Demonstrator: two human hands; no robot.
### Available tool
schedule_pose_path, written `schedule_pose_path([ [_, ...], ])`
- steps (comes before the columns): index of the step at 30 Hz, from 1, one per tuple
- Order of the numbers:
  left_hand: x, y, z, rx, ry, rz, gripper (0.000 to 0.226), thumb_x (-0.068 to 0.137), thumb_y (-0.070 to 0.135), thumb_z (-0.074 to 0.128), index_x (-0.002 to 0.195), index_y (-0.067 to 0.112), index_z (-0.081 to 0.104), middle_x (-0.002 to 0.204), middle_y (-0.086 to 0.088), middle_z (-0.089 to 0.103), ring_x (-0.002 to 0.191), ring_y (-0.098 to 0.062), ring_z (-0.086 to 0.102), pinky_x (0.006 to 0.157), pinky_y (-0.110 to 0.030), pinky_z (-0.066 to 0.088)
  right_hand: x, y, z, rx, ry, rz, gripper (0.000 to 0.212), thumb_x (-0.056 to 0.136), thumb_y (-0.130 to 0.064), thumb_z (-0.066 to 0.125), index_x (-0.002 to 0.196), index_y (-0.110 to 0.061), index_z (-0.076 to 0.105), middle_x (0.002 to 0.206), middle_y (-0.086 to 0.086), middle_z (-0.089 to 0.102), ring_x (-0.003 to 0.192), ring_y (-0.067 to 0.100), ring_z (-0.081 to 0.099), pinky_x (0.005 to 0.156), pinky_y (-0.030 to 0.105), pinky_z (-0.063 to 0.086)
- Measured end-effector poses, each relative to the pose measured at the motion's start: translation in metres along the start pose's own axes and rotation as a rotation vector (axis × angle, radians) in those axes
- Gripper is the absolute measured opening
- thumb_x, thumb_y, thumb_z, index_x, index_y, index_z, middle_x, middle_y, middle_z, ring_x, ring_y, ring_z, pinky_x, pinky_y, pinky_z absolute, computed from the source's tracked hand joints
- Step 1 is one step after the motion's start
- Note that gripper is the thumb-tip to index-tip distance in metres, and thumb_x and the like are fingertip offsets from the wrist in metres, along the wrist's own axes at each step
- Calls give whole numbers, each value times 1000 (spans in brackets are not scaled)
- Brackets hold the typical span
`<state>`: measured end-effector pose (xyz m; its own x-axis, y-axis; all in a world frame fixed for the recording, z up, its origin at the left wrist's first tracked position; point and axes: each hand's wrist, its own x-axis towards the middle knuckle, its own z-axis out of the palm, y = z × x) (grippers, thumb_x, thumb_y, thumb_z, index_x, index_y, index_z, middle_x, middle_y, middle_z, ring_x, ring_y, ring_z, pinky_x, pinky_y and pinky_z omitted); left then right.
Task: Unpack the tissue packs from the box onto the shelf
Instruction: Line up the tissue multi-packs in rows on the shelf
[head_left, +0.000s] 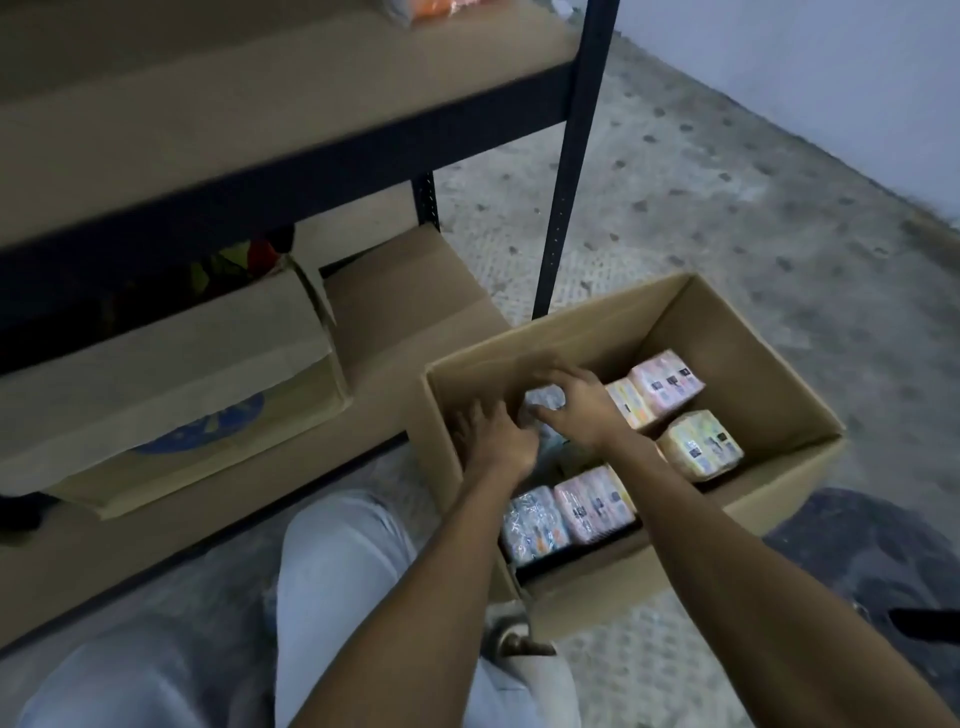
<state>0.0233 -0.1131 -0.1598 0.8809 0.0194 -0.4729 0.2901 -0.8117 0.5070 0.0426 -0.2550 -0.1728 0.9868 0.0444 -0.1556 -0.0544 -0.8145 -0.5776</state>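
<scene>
Fingers (550, 379) of both hands — left hand (493, 441), right hand (576, 405) — curl around a pale tissue pack (543, 402) inside the box (779, 395); pack blurred, bluish-white.

The open cardboard box (727, 332) sits on the floor beside the shelf (260, 119), holding pink, yellow and blue tissue packs (665, 382).

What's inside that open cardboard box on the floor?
Inside the box lie several tissue packs, pink, yellow and blue. Both hands, left hand and right hand, cover another pack; anything beneath stays hidden.
</scene>
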Motion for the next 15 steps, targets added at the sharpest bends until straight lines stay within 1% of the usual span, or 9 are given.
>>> schedule_pose_path([
  [1, 4, -3, 6, -2, 9, -27, 64, 92, 50, 47, 144, 13, 36, 155, -18, 21, 145, -36, 12, 119, -45, 6, 3, 5, 4, -24, -9, 13, 53, 75, -36, 71, 125, -22, 60, 140, 9, 50, 131, 26, 44, 109, 34, 35],
  [4, 14, -10, 21, -2, 32, -65, 66, 91, 53, 47, 142, 13, 38, 155, -21, 21, 146, -36, 10, 119, -45, 2, 8, 15, 12, -103, -37, 18, 57, 78, -35, 70, 132, -22, 56, 148, 11, 40, 137, 27, 36, 111, 37, 30],
  [7, 19, -13, 28, 12, 1, -106, 69, 91, 54, 46, 148, 18, 28, 159, -15, 12, 147, -35, -2, 120, -45, -1, 15, 24, 21, -186, -54, 6, 59, 82, -44, 65, 136, -25, 51, 152, 11, 34, 139, 29, 32, 112, 44, 28],
  [9, 22, -14, 31, 61, 31, -86, 72, 90, 53, 47, 149, 18, 26, 158, -13, 17, 147, -35, -1, 120, -44, -1, 18, 28, 27, -252, -76, 13, 61, 84, -51, 60, 138, -27, 47, 153, 10, 32, 139, 29, 31, 113, 46, 24],
  [12, 25, -16, 37, 135, 103, -29, 68, 89, 50, 49, 146, 17, 31, 153, -11, 29, 146, -37, 5, 120, -46, 1, 21, 33, 34, -312, -88, 13, 63, 84, -56, 55, 139, -29, 43, 153, 8, 31, 137, 30, 33, 110, 44, 21],
  [15, 28, -18, 41, 163, 109, -3, 63, 86, 48, 54, 140, 20, 38, 148, -8, 36, 145, -38, 10, 118, -49, 8, 21, 38, 38, -354, -95, 15, 69, 81, -60, 56, 140, -29, 39, 152, 8, 29, 131, 32, 38, 110, 45, 18],
])
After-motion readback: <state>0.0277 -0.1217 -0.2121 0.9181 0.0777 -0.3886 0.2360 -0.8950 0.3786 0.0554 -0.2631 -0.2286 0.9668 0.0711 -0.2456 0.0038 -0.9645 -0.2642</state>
